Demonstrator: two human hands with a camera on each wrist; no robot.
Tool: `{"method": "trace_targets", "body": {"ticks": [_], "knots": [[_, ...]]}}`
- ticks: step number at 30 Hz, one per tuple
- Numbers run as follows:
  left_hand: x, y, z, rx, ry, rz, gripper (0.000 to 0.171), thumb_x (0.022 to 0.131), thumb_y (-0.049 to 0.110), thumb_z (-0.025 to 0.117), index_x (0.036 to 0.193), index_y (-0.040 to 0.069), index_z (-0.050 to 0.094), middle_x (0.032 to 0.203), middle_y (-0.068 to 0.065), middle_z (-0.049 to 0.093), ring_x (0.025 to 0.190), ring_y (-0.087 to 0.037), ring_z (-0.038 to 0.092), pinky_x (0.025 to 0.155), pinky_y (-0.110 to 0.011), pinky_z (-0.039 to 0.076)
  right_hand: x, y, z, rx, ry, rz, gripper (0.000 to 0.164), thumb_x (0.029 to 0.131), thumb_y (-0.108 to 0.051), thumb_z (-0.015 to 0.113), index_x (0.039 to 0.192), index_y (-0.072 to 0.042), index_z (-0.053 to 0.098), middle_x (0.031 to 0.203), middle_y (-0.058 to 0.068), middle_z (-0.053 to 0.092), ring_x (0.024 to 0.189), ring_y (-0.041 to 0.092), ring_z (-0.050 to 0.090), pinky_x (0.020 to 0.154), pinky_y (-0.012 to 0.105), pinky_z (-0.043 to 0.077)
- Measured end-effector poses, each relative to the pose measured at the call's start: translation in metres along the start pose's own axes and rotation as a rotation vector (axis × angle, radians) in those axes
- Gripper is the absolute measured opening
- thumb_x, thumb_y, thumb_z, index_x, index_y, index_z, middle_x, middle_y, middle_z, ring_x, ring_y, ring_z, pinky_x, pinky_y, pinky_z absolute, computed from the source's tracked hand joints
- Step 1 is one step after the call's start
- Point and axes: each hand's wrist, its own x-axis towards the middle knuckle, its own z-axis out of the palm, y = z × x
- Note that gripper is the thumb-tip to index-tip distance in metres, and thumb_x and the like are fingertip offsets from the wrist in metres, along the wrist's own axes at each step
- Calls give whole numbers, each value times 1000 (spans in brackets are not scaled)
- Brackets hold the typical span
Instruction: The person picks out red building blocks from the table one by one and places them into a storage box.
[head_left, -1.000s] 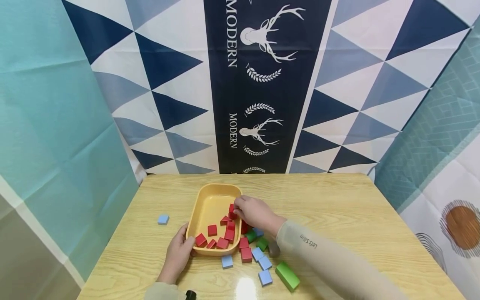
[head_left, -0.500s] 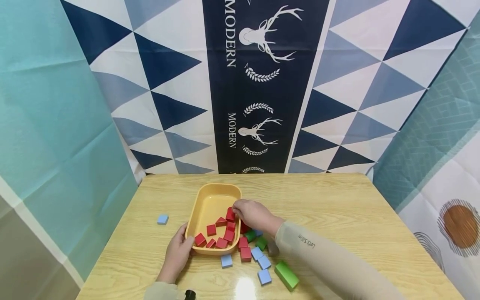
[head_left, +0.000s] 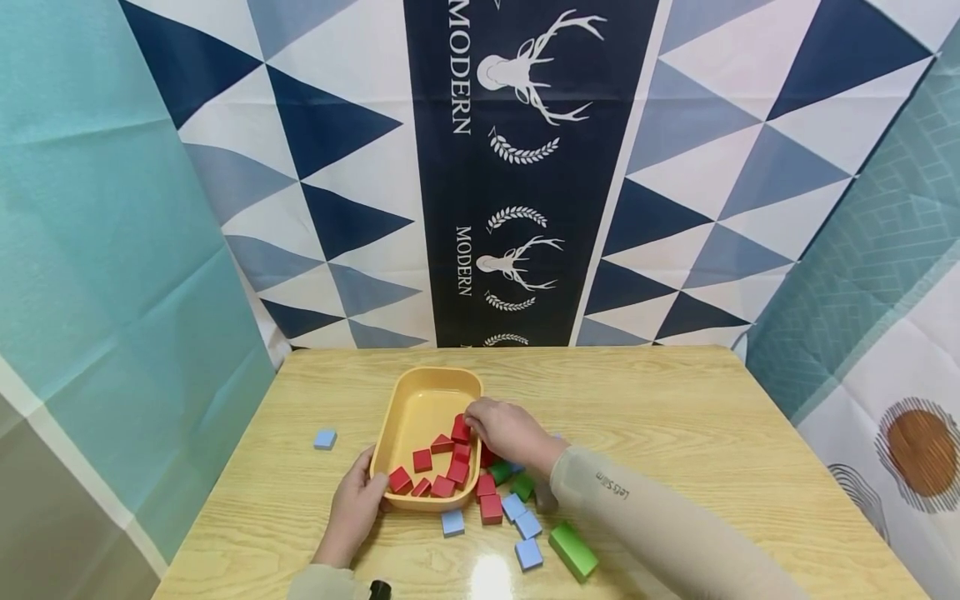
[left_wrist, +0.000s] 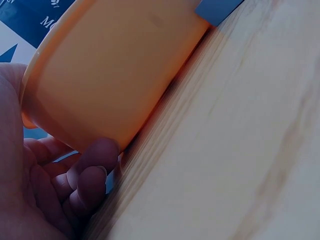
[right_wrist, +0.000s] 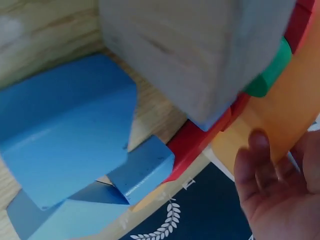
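Note:
My left hand (head_left: 356,500) grips the near left corner of a yellow plastic tray (head_left: 386,433), its thumb on the rim. In the left wrist view, curled fingers (left_wrist: 90,170) lie against the tray's lower outside edge. Several red wooden blocks (head_left: 442,487) of different shapes lie inside, mostly along the near and right sides. My right hand (head_left: 508,429) reaches over the right rim and pinches a red block (head_left: 461,428) at the inner wall; its thumb is hidden. In the right wrist view, the other fingers (right_wrist: 260,160) curl outside the tray.
Red blocks (head_left: 491,509), green blocks (head_left: 573,550) and light blue blocks (head_left: 528,553) lie loose right of and in front of the tray. A lone blue block (head_left: 325,439) sits at left. A greyish block (right_wrist: 175,45) and larger blue block (right_wrist: 70,125) stand near the right wrist.
Over the last second my right hand has lowered slightly and moved left with the red block, now down by the tray's inner wall. The left hand keeps its grip on the tray.

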Motion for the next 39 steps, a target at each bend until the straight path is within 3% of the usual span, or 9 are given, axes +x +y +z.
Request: {"method": "trace_targets", "body": {"ticks": [3, 6, 9, 13, 17, 23, 28, 33, 39], "knots": [[0, -1, -1, -1, -2, 4, 56, 90, 8, 50, 146, 8, 45, 128, -22, 58, 82, -20, 64, 54, -28, 55, -2, -2, -1, -58, 49, 69, 36, 96, -37, 62, 121, -12, 59, 115, 5, 58, 93, 17, 57, 85, 41, 55], [0, -2, -1, -3, -4, 1, 56, 90, 8, 51, 146, 8, 45, 128, -22, 57, 83, -20, 64, 54, -28, 56, -2, -3, -4, -61, 46, 194, 55, 92, -49, 63, 129, -9, 53, 119, 9, 57, 93, 22, 58, 86, 45, 54], [1, -2, -2, -8, -8, 5, 56, 90, 8, 50, 146, 8, 44, 127, -22, 58, 78, -20, 64, 53, -28, 55, -1, -2, -6, -29, 0, 295, 61, 90, -56, 61, 131, -10, 53, 104, 7, 64, 83, 22, 59, 84, 47, 54], [1, -2, -1, -8, -3, -2, 55, 91, 9, 50, 146, 10, 45, 126, -20, 59, 75, -18, 63, 54, -27, 55, 1, 1, -7, 24, -68, 343, 66, 91, -58, 59, 136, -11, 49, 80, 2, 64, 74, 20, 59, 82, 46, 54], [0, -2, 0, -1, 3, 1, 55, 91, 11, 51, 146, 10, 46, 127, -19, 58, 78, -18, 63, 55, -27, 55, 2, 9, -10, 106, -112, 309, 65, 94, -53, 58, 137, -4, 50, 90, 6, 68, 83, 21, 62, 88, 46, 53], [1, -1, 0, 10, 0, 10, 53, 91, 12, 52, 145, 12, 47, 128, -17, 58, 82, -19, 63, 56, -28, 55, -5, 25, -15, 171, -188, 148, 36, 102, -33, 52, 120, -4, 64, 91, 4, 66, 81, 16, 58, 83, 41, 53], [0, 0, -2, 11, -5, 16, 53, 92, 12, 51, 144, 12, 47, 128, -18, 59, 82, -19, 63, 56, -28, 55, -11, 35, -16, 184, -246, 44, 22, 99, -15, 58, 116, -3, 66, 97, 4, 68, 84, 14, 59, 82, 39, 54], [1, 0, -1, 6, -6, 18, 52, 92, 11, 50, 144, 13, 48, 129, -17, 58, 84, -19, 63, 56, -28, 55, -15, 42, -15, 144, -289, 19, 33, 88, -3, 70, 120, -4, 65, 106, 5, 68, 93, 14, 60, 86, 36, 54], [0, -1, -1, 20, -2, 25, 53, 92, 10, 50, 145, 10, 47, 132, -17, 56, 91, -21, 62, 61, -28, 56, -20, 45, -11, -25, -247, -35, 35, 80, -6, 79, 113, -11, 69, 99, 1, 68, 84, 13, 57, 79, 34, 55]]}}
